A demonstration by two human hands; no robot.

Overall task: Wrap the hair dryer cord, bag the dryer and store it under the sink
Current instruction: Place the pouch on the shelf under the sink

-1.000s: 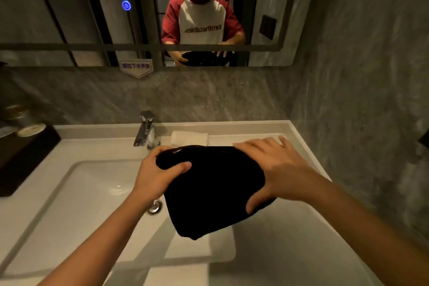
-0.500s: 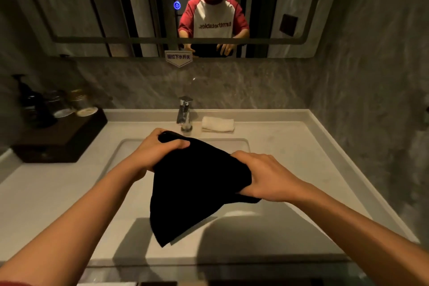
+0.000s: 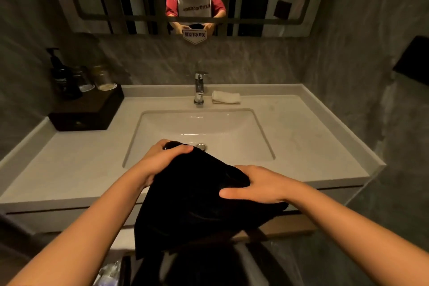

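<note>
A black cloth bag (image 3: 197,206) hangs in front of the vanity's front edge, held up by both hands. My left hand (image 3: 162,160) grips its upper left corner, where a dark glossy part shows at the opening. My right hand (image 3: 260,187) clasps the bag's right side, fingers wrapped over the fabric. The hair dryer and its cord are hidden; the bag bulges as if something is inside. The white sink basin (image 3: 144,132) lies just beyond the hands.
A chrome faucet (image 3: 199,88) and a folded white towel (image 3: 226,97) stand behind the basin. A dark tray (image 3: 92,111) with bottles and cups sits at the back left. Below the counter, dark space with a bin-like object (image 3: 209,267). Stone wall on the right.
Both hands have carried the bag back from over the counter towards me, now at the counter's front edge. The view has pulled back and down, showing the space under the counter.
</note>
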